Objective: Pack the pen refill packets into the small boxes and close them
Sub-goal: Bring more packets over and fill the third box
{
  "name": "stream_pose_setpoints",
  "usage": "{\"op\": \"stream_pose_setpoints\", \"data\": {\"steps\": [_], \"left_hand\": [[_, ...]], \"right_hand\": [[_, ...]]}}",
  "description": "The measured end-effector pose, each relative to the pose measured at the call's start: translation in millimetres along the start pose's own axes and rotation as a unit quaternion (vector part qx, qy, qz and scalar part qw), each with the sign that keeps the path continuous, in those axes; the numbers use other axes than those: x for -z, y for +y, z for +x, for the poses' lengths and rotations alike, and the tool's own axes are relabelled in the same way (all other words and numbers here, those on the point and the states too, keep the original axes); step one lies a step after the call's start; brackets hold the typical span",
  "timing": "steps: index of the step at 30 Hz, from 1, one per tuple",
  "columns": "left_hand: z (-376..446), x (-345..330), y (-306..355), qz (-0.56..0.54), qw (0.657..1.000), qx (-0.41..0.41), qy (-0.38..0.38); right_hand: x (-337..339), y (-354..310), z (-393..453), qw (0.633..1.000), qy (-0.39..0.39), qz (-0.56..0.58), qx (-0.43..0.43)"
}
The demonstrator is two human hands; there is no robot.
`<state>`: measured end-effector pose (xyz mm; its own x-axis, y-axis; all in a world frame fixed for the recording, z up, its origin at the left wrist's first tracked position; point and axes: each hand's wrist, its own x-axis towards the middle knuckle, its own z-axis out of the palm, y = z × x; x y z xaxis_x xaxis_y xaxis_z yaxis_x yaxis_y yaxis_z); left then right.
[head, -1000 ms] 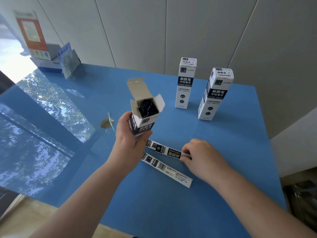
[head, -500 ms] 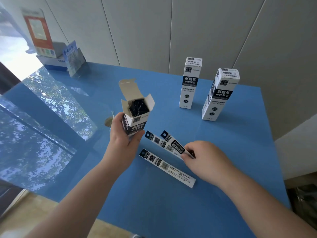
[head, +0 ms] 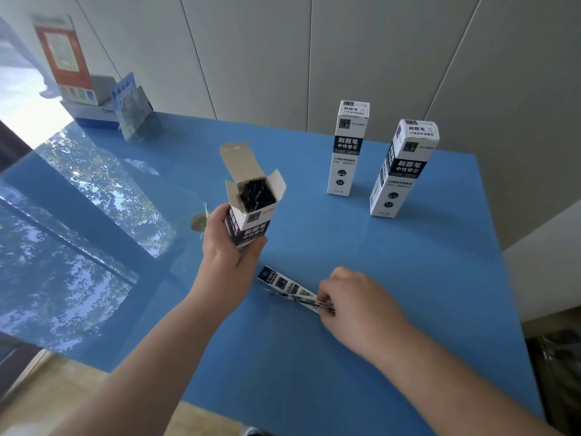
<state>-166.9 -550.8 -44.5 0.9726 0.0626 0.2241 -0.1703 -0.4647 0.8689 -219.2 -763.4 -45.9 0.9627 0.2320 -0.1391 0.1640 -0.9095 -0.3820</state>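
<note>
The left hand [head: 231, 247] grips the lower part of a tall, narrow white-and-black cardboard box [head: 251, 212], holding it upright above the blue desk [head: 408, 278]. The box's top flaps stand open, the long tuck flap raised at the far side, and dark refill packets show inside the opening.

To the right and nearer, the right hand [head: 355, 300] rests low on the desk with its fingers curled, pinching the near end of the slim white-and-black pen refill packets [head: 289, 286] that lie flat on the blue surface. These packets point away toward the far left, their free end lying just below the left hand; motion blur hides how many are stacked there.

Farther off, toward the far right of the desk, two closed white-and-black boxes stand upright: one [head: 347, 149] on the left and one [head: 404, 168] on the right, near each other but apart.

On the left the desk surface is glossy and mirrors trees. At the far left corner sit a white-and-blue carton [head: 91, 114], an orange printed card [head: 64, 58] standing on it, and a small blue leaflet stand [head: 130, 110].
</note>
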Motion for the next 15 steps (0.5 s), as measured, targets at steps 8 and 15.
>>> {"op": "stream_pose_setpoints", "data": {"steps": [8, 15], "left_hand": [[0.5, 0.2, -1.1, -0.01, 1.0, 0.007, -0.007], [1.0, 2.3, -4.8, -0.01, 1.0, 0.0, -0.01]], "right_hand": [[0.3, 3.0, 0.5, 1.0, -0.013, 0.012, -0.01], [1.6, 4.1, 0.4, 0.999, -0.027, 0.019, -0.029]]}}
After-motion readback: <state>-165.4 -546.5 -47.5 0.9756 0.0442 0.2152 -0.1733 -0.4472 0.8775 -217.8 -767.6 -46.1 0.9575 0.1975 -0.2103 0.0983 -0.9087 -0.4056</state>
